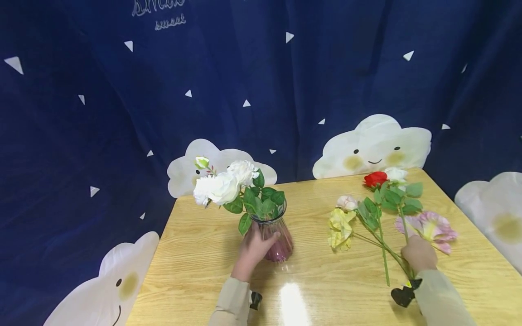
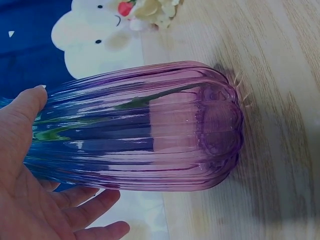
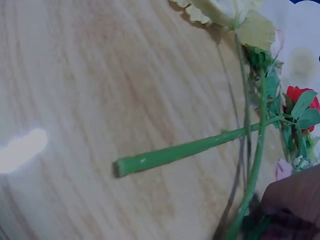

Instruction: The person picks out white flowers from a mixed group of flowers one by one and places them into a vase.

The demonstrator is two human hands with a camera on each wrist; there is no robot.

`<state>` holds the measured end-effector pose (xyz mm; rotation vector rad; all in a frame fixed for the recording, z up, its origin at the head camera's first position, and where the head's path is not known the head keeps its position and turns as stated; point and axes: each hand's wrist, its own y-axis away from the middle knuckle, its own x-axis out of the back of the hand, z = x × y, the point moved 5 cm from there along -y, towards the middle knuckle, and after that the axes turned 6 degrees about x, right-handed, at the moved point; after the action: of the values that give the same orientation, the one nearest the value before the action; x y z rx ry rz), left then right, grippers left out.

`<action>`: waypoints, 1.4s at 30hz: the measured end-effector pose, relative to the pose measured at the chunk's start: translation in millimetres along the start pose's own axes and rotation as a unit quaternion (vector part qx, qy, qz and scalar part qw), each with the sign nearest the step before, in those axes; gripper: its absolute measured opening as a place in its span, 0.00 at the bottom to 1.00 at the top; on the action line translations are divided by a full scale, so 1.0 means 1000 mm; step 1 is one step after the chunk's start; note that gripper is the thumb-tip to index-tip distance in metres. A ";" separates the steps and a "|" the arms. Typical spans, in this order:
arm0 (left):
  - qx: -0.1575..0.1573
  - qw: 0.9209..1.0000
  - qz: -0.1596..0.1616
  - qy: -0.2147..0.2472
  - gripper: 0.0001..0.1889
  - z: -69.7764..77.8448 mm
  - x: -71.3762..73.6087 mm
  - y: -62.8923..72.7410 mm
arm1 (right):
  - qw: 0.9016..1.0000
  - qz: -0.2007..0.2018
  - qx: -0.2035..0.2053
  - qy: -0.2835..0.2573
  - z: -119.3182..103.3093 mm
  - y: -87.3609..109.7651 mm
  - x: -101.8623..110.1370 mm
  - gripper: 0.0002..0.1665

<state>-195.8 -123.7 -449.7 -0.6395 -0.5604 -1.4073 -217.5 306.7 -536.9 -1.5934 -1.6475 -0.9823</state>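
Observation:
A ribbed glass vase (image 2: 195, 125), blue at the neck and pinkish purple at the base, stands on the table, with white artificial roses (image 1: 222, 186) and green leaves leaning left out of its mouth. My left hand (image 1: 256, 246) holds it from the near left, thumb across one side and fingers along the other. Over at the right, my right hand (image 1: 420, 253) grips a green leafy stem (image 1: 403, 222) that runs up toward a white flower (image 1: 395, 174). Most of that hand lies outside the right wrist view, and its fingertips are hidden.
Beside the right hand lie a red rose (image 1: 375, 179), a yellow flower (image 1: 340, 228), a pale pink rose (image 1: 347, 202) and a pink-purple flower (image 1: 434, 228), their stems crossing. Behind the wooden table (image 1: 195, 244) hangs a dark blue curtain (image 1: 244, 68) with clouds.

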 end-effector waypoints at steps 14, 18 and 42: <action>0.003 1.000 0.010 0.005 0.49 -0.001 0.002 0.000 | 0.997 0.044 0.055 0.017 -0.025 -0.001 0.026 0.05; 0.005 1.000 0.012 0.003 0.48 -0.001 0.003 0.000 | 0.997 0.055 0.049 0.016 -0.035 -0.005 0.036 0.06; 0.004 1.000 0.001 0.007 0.46 0.001 0.001 0.001 | 0.976 0.201 0.082 0.013 -0.121 -0.016 0.074 0.09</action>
<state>-194.5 -123.8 -448.1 -0.6241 -0.5538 -1.4065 -245.1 241.8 -412.9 -1.7012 -1.2808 -0.6371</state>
